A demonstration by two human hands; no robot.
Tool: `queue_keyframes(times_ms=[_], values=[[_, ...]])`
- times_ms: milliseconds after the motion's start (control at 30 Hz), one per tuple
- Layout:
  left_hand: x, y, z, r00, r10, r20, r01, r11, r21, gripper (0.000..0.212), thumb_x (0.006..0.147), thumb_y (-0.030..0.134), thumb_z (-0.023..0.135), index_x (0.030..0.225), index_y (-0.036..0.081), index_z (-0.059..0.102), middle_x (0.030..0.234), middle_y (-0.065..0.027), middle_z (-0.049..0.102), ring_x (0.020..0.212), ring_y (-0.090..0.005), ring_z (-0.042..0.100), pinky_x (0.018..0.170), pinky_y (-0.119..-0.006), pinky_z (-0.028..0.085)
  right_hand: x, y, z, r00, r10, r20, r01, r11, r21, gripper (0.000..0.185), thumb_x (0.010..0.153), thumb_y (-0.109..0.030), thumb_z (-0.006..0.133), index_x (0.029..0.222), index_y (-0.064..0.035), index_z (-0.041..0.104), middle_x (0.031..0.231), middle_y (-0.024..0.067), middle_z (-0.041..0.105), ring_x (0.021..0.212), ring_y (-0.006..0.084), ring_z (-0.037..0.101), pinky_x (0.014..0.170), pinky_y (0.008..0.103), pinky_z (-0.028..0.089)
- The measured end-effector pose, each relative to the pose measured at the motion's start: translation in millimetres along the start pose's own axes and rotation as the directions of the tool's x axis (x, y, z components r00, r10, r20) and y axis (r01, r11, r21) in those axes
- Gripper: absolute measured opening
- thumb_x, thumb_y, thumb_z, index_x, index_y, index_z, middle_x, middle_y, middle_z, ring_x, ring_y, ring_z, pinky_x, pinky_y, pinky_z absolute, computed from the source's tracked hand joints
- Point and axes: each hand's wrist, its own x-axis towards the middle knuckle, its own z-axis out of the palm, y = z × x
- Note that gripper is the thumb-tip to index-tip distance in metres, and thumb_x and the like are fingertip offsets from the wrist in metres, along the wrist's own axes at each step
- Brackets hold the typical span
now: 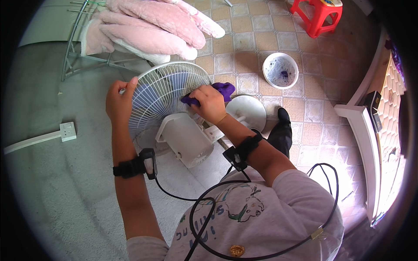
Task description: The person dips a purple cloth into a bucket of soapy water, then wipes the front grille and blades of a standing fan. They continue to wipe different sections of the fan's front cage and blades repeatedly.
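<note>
A white electric fan [186,137] with a wire grille [160,89] and blue-grey blades stands in front of me, its motor housing towards my body. My left hand [120,101] grips the grille's rim on the left side. On the right, my right hand [209,102] holds a purple cloth [223,91] against the back wires of the grille. The cloth's loose end sticks out beyond my fingers. Behind my right forearm, the fan's round white base [251,112] rests on the floor, and part of its stand is hidden.
A white bucket [281,70] of sudsy water stands on the tiled floor [254,58]. Pink plush fabric [153,36] hangs on a metal rack [67,58]. A red plastic stool [315,19] is farther off. A wall socket [68,131] is at left; black cables [209,195] cross my shirt.
</note>
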Motion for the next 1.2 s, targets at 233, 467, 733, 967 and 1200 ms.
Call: queue_keyframes(times_ms=[233,467,733,967,1200], values=[[-1,-3,2,0.998,0.057,-0.041,-0.058,0.998,-0.028,0.045,0.078,0.052,0.071,0.078,0.008,0.064,0.077,0.0002,0.060,0.074,-0.0145,0.055,0.071,-0.029,0.042,-17,-7,21,0.956,0.291,-0.022,-0.279,0.933,0.229,0.028,0.068,-0.012,0.074,0.094,-0.0100,0.066,0.096,0.0075,0.063,0.088,0.0302,0.062,0.077,0.0382,0.051],[0,-2,0,0.999,-0.004,0.039,0.005,1.000,-0.027,0.045,0.077,0.054,0.070,0.078,0.009,0.063,0.081,-0.0015,0.062,0.078,-0.0182,0.059,0.072,-0.032,0.044,-51,-14,27,0.908,0.389,0.158,-0.420,0.828,0.371,0.029,0.069,-0.012,0.075,0.096,-0.0115,0.064,0.097,0.0084,0.061,0.088,0.0310,0.062,0.078,0.0387,0.051],[3,0,1,1.000,0.004,0.004,-0.004,1.000,0.016,0.046,0.077,0.055,0.070,0.076,0.009,0.063,0.081,-0.0010,0.061,0.077,-0.0185,0.058,0.072,-0.033,0.044,-23,11,11,0.990,0.128,-0.065,-0.128,0.992,0.005,0.036,0.060,-0.009,0.076,0.093,-0.0124,0.062,0.091,0.0056,0.056,0.086,0.0267,0.060,0.072,0.0363,0.052],[3,0,3,1.000,-0.010,-0.006,0.010,1.000,0.021,0.045,0.077,0.055,0.070,0.077,0.010,0.065,0.081,-0.0011,0.061,0.077,-0.0189,0.058,0.072,-0.033,0.044,-51,-11,33,0.882,0.469,0.050,-0.455,0.816,0.357,0.034,0.068,-0.013,0.079,0.100,-0.0087,0.066,0.098,0.0110,0.066,0.091,0.0308,0.064,0.079,0.0355,0.052],[6,0,5,1.000,-0.023,0.005,0.022,0.999,0.038,0.047,0.076,0.057,0.069,0.079,0.011,0.065,0.083,-0.0010,0.062,0.078,-0.0195,0.058,0.073,-0.034,0.044,-56,-5,37,0.897,0.407,0.175,-0.443,0.832,0.335,0.030,0.075,-0.014,0.075,0.103,-0.0086,0.067,0.100,0.0109,0.064,0.091,0.0298,0.064,0.081,0.0360,0.051]])
